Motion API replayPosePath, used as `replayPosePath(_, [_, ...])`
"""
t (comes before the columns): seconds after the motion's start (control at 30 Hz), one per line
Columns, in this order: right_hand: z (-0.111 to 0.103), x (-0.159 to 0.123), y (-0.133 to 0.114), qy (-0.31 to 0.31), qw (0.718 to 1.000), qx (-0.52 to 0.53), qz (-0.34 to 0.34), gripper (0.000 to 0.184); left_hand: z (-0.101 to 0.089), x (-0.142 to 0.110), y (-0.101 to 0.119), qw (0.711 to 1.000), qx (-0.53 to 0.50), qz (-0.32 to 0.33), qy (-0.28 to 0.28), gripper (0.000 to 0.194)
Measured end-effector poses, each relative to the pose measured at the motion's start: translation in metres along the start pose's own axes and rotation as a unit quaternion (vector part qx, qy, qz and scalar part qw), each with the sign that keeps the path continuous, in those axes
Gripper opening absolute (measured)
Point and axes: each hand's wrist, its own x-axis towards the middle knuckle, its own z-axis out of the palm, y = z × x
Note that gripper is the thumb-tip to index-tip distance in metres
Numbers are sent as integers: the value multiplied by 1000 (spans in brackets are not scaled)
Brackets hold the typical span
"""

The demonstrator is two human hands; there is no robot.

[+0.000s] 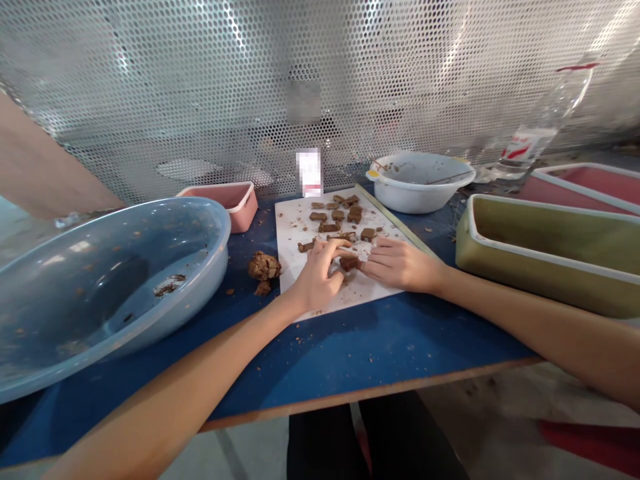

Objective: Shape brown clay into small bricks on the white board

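A small brown clay block [349, 263] rests on the white sheet [295, 230] between my two hands. My left hand [319, 272] arches at its left side, thumb and fingers spread apart, the index finger reaching over above it. From the right, my right hand [403, 265] has its fingers bent together, and the fingertips close on the block's right end; its thumb is mostly hidden. Beyond the hands, several more brown clay pieces [337, 215] lie in loose rows with crumbs around them. A cracked clay lump [264, 265] sits on the blue table left of the sheet.
A large blue basin [200, 220] stands at the left, a pink tray [245, 203] behind it. To the right are a white basin [407, 197], a green trough [530, 267], another pink tray [595, 177] and a plastic bottle [530, 143]. A perforated metal screen [200, 93] rises behind the table [320, 363].
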Motion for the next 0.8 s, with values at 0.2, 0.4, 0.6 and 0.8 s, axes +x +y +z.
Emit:
replayPosePath(0.2, [-1, 0, 0, -3, 1000, 0, 1, 28, 0, -1, -1, 1000, -2, 12, 3, 63])
replayPosePath(0.4, [5, -2, 0, 13, 999, 22, 28, 25, 2, -3, -1, 1000, 12, 17, 8, 66])
replayPosePath(0.6, [5, -1, 0, 31, 997, 61, 46, 20, 3, -3, -1, 1000, 13, 11, 14, 65])
replayPosePath(0.8, [5, -2, 0, 32, 996, 75, 46, 18, 3, -3, -2, 1000, 11, 3, 15, 63])
